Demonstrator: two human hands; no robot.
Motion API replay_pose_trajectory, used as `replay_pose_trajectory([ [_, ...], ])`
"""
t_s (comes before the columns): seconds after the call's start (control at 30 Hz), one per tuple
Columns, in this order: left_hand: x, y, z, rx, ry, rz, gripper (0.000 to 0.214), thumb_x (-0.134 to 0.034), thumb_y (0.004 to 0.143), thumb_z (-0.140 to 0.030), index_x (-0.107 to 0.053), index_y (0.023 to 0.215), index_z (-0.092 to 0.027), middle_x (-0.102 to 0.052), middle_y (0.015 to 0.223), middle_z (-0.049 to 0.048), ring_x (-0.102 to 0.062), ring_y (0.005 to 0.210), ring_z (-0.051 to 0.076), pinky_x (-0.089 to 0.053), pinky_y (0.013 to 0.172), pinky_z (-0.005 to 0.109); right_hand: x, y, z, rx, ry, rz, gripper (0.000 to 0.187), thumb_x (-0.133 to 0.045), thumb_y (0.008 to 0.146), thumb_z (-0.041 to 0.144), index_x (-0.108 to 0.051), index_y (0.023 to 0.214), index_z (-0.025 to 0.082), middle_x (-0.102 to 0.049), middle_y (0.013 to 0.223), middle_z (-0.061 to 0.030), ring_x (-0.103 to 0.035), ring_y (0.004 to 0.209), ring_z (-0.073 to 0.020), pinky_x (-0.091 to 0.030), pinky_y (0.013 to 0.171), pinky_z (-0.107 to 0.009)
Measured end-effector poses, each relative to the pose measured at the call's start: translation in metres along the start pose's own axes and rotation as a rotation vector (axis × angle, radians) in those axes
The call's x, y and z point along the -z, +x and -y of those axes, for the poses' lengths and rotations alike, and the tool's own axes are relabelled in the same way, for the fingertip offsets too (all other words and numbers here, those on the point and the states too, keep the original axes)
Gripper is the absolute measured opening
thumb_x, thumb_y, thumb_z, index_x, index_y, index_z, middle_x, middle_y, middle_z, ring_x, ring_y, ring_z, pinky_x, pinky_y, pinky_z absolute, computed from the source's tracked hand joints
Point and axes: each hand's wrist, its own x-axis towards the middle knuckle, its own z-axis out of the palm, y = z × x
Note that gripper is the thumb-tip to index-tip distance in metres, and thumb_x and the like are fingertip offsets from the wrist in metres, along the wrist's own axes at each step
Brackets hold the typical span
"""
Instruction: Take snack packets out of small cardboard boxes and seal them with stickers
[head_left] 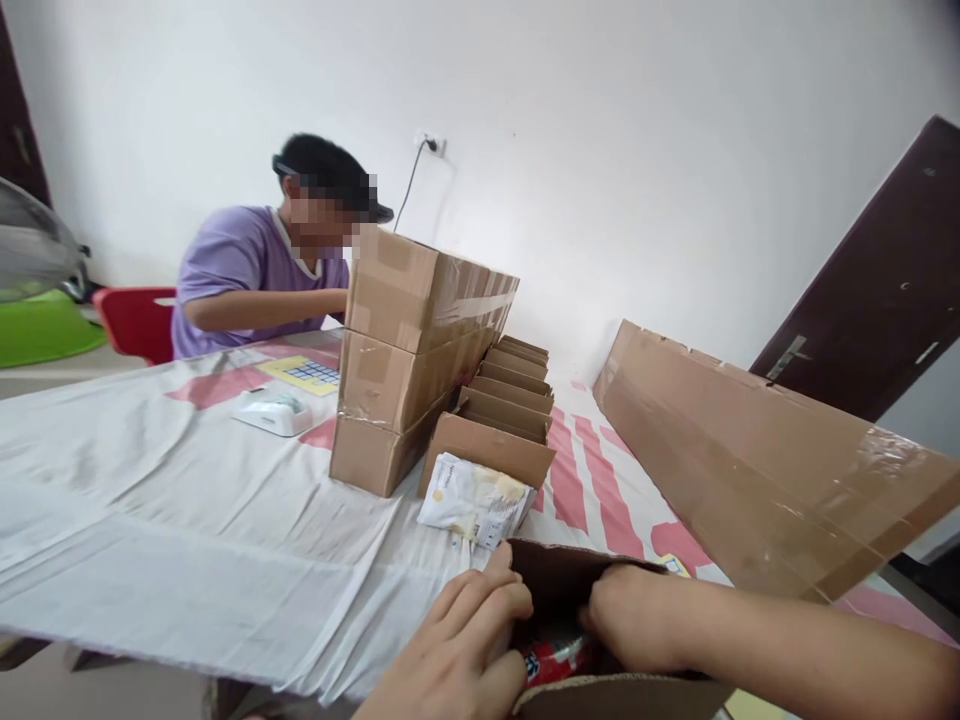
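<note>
An open cardboard box (pixel 622 697) stands at the front edge of the view, with a red printed packet (pixel 555 660) inside it. My left hand (pixel 465 645) is closed over the box's left edge, its fingers curled at the rim and its thumb near the red packet. From the right, my right hand (pixel 634 615) reaches down into the box. Its fingers look curled, but the tips are hidden inside, and so is anything they hold. Just beyond the box lie white printed packets (pixel 474 500), leaning against a row of open cartons (pixel 487 445).
Taped brown boxes (pixel 375 385) are stacked left of the cartons. A large cardboard piece (pixel 735 450) stands at the right. A white device (pixel 274 412) and a yellow grid sheet (pixel 304 373) lie on the cloth-covered table (pixel 187 530). Another person (pixel 247 270) sits behind the stack.
</note>
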Motion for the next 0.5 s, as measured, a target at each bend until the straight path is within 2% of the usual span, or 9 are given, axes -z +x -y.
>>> replay_pose_trajectory([
  [0.13, 0.018, -0.006, 0.012, 0.137, 0.056, 0.085, 0.015, -0.067, 0.072, -0.014, -0.058, 0.078, -0.023, -0.058, 0.112, 0.0038, -0.050, 0.116, 0.026, -0.047, 0.094, 0.036, 0.043, -0.003, -0.017, -0.096, 0.095, -0.090, 0.012, -0.065, 0.070, 0.019, -0.072, 0.080, 0.019, -0.068, 0.060, -0.0048, -0.059, 0.049, -0.0188, -0.024, 0.042, -0.026],
  [0.2, 0.030, -0.010, 0.018, 0.215, 0.105, 0.096, 0.017, -0.064, 0.071, -0.010, -0.058, 0.080, -0.024, -0.058, 0.112, 0.0042, -0.054, 0.111, 0.026, -0.049, 0.088, 0.036, 0.062, -0.008, -0.028, -0.140, 0.246, -0.161, 0.008, -0.061, 0.077, 0.022, -0.069, 0.078, 0.021, -0.067, 0.062, -0.0028, -0.057, 0.052, -0.0162, -0.025, 0.044, -0.024],
  [0.27, 0.039, -0.013, 0.024, 0.262, 0.159, 0.090, 0.017, -0.060, 0.073, -0.009, -0.058, 0.080, -0.024, -0.058, 0.114, 0.0046, -0.057, 0.105, 0.025, -0.051, 0.083, 0.034, 0.073, -0.012, -0.037, -0.150, 0.459, -0.237, 0.015, -0.055, 0.083, 0.024, -0.065, 0.072, 0.021, -0.064, 0.063, 0.0004, -0.053, 0.054, -0.0129, -0.029, 0.047, -0.023],
  [0.4, 0.043, -0.016, 0.037, 0.252, 0.236, 0.108, 0.016, -0.060, 0.074, -0.011, -0.059, 0.080, -0.026, -0.061, 0.116, 0.0031, -0.061, 0.103, 0.024, -0.051, 0.082, 0.033, 0.067, -0.006, -0.046, -0.199, 0.772, -0.412, 0.028, -0.050, 0.086, 0.032, -0.050, 0.060, 0.019, -0.049, 0.057, 0.0041, -0.041, 0.053, -0.0106, -0.030, 0.050, -0.023],
  [0.5, 0.037, -0.016, 0.044, 0.266, 0.315, 0.063, 0.035, -0.058, 0.071, -0.007, -0.059, 0.100, -0.028, -0.065, 0.115, 0.0027, -0.062, 0.103, 0.025, -0.049, 0.085, 0.036, 0.049, 0.006, -0.047, -0.279, 0.903, -0.632, 0.036, -0.048, 0.086, 0.045, -0.042, 0.060, 0.021, -0.040, 0.056, 0.0052, -0.036, 0.054, -0.0111, -0.029, 0.052, -0.024],
])
